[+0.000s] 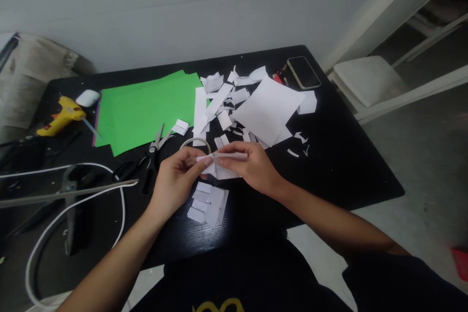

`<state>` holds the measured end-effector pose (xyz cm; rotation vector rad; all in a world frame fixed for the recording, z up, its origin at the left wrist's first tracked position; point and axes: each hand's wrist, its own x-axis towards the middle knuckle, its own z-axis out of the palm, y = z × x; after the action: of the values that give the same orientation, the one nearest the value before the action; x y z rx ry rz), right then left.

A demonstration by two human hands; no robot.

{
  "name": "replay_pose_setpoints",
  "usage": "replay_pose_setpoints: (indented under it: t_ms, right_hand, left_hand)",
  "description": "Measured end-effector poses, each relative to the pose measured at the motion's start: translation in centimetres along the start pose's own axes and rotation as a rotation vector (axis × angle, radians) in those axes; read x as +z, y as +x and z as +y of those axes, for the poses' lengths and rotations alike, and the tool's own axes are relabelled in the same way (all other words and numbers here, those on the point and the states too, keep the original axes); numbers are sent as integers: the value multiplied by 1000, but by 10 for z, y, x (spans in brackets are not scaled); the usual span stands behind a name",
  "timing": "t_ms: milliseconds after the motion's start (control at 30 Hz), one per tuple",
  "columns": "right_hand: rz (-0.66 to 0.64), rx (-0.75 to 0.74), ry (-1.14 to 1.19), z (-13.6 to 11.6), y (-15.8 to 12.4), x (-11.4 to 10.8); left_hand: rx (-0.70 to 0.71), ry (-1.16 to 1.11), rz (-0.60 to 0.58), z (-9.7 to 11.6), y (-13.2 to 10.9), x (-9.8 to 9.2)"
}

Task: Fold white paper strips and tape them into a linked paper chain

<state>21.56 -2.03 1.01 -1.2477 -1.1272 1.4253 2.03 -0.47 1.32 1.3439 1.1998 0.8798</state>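
Between my two hands is a folded piece of white paper (227, 173), held a little above the black table. My left hand (179, 173) pinches its left end between thumb and fingers. On the other side my right hand (252, 163) grips it, thumb in front and fingers behind. Just beyond the paper, a roll of tape (197, 142) shows in part, its lower portion hidden by my hands. Nearer to me lies a small group of folded white paper pieces (208, 204). Black-handled scissors (151, 153) rest with blades apart, left of my left hand.
Green sheets (146, 107) lie at the back left, near a yellow glue gun (64, 116) and a white case (87, 98). White paper scraps (219, 102) and a larger white sheet (268, 109) cover the middle back. A phone (303, 72) sits at the far right corner. A white cable (122, 204) loops at left.
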Motion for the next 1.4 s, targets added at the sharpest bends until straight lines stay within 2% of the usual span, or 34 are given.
replay_pose_setpoints:
  t_ms: [200, 533, 667, 867, 1067, 1400]
  right_hand:
    - [-16, -10, -65, -5, 0, -2]
    - [-89, 124, 58, -2, 7, -6]
    - [-110, 196, 95, -2, 9, -10]
    - [-187, 208, 83, -2, 9, -11]
    - [-142, 239, 82, 0, 7, -7]
    - [-198, 144, -97, -2, 6, -9]
  left_hand:
    - [28, 70, -37, -2, -1, -3]
    - [100, 234, -115, -7, -3, -6]
    - [57, 172, -126, 1, -3, -5]
    - [-27, 56, -226, 6, 0, -6]
    - [-9, -109, -116, 0, 2, -3]
    - [-27, -132, -121, 1, 2, -5]
